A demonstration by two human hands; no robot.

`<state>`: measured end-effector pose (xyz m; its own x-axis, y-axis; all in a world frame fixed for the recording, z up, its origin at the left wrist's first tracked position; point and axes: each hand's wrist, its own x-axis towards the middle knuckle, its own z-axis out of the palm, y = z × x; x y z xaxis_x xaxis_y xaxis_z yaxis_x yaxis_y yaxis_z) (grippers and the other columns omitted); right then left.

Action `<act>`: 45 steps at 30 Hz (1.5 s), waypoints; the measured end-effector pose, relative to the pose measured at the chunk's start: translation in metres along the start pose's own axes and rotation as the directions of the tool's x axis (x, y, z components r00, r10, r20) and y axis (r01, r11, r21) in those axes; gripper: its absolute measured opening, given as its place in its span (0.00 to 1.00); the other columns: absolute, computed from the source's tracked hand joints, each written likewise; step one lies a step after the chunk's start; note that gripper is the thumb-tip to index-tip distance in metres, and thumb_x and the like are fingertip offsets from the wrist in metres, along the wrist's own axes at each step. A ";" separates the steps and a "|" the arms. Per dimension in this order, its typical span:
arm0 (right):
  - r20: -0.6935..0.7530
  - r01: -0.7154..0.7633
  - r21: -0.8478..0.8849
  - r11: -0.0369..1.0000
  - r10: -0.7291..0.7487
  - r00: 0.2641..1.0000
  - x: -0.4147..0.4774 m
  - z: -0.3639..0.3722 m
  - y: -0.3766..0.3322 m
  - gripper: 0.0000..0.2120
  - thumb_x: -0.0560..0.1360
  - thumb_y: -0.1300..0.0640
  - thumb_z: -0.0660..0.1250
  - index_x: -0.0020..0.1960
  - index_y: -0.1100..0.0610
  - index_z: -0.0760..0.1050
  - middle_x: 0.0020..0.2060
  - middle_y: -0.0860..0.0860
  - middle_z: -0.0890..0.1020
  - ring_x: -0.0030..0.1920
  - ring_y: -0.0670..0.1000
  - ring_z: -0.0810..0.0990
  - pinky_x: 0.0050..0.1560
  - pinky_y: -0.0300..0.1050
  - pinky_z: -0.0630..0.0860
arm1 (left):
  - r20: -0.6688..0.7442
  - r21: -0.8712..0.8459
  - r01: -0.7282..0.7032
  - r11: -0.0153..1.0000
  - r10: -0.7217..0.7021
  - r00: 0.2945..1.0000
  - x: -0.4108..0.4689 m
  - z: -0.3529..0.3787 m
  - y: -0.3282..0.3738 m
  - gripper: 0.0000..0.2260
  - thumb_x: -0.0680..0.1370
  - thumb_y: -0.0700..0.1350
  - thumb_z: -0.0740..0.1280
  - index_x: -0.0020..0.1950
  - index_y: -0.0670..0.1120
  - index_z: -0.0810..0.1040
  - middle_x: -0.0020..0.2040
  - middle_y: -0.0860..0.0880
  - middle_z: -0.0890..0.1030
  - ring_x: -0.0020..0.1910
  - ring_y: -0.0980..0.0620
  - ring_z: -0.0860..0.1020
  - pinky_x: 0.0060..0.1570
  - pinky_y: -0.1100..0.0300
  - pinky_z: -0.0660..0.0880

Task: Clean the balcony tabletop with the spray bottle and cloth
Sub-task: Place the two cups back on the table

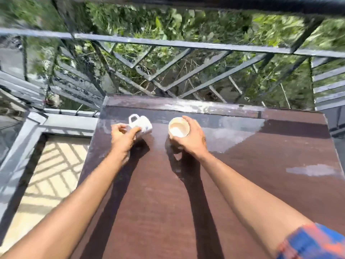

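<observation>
Head view: the tabletop [242,184] lay flat and face up, its far edge hard against the railing [168,43]. Its long axis seemed to run from the person out toward the railing, though the near edge was cut off, so that was a judgement.

Just short of the railing, the left hand [123,136] pinched a white mug [141,124] between thumb and curled fingers. The mug was tipped, with its handle toward the railing. Beside it, equally near the railing, the right hand [192,139] wrapped its fingers round the side of a cream cup [178,127], mouth up.

The step appeared to be clearing the crockery. Done well, both cups would be carried level and set down well away from the railing, since the tipped mug could slip. Pale patches [313,170] marked the surface. Neither spray bottle nor cloth showed.
</observation>
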<state>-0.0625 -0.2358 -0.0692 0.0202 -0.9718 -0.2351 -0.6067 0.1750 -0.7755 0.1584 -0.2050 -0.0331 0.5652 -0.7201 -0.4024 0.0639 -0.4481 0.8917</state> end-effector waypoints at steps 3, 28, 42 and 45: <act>0.014 -0.013 -0.034 0.999 0.014 1.000 0.002 0.010 0.006 0.43 0.61 0.38 0.75 0.73 0.43 0.66 0.67 0.44 0.74 0.68 0.50 0.72 0.68 0.50 0.70 | 0.191 -0.358 0.228 0.905 -0.168 0.967 0.007 0.002 0.000 0.19 0.68 0.41 0.75 0.55 0.44 0.72 0.49 0.42 0.79 0.41 0.52 0.80 0.38 0.60 0.80; 0.054 0.014 -0.106 0.994 -0.008 0.999 -0.001 0.003 0.005 0.42 0.61 0.35 0.75 0.72 0.42 0.66 0.65 0.46 0.76 0.67 0.54 0.71 0.66 0.54 0.72 | 0.486 -0.280 0.233 0.931 -0.072 0.871 -0.001 -0.019 -0.027 0.19 0.60 0.31 0.73 0.49 0.42 0.78 0.40 0.48 0.83 0.39 0.52 0.82 0.40 0.61 0.80; 0.006 0.030 -0.123 0.992 -0.030 1.000 0.002 0.008 0.008 0.37 0.60 0.34 0.73 0.66 0.42 0.68 0.61 0.44 0.75 0.64 0.52 0.72 0.62 0.54 0.73 | 0.261 0.168 -0.336 0.927 0.287 0.922 0.047 0.011 -0.022 0.31 0.64 0.33 0.82 0.62 0.44 0.72 0.60 0.46 0.78 0.60 0.52 0.77 0.51 0.75 0.73; -0.002 0.029 -0.117 0.993 -0.029 1.000 0.000 0.009 0.006 0.38 0.59 0.33 0.72 0.66 0.42 0.68 0.61 0.44 0.75 0.64 0.51 0.72 0.63 0.52 0.73 | 0.266 0.211 -0.374 0.903 0.315 0.911 0.045 0.011 -0.024 0.31 0.64 0.37 0.83 0.62 0.48 0.72 0.59 0.50 0.77 0.57 0.55 0.76 0.53 0.73 0.73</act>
<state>-0.0590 -0.2337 -0.0797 0.0363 -0.9767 -0.2114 -0.6947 0.1274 -0.7079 0.1731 -0.2326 -0.0745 0.3164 -0.9381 -0.1406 -0.3271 -0.2470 0.9121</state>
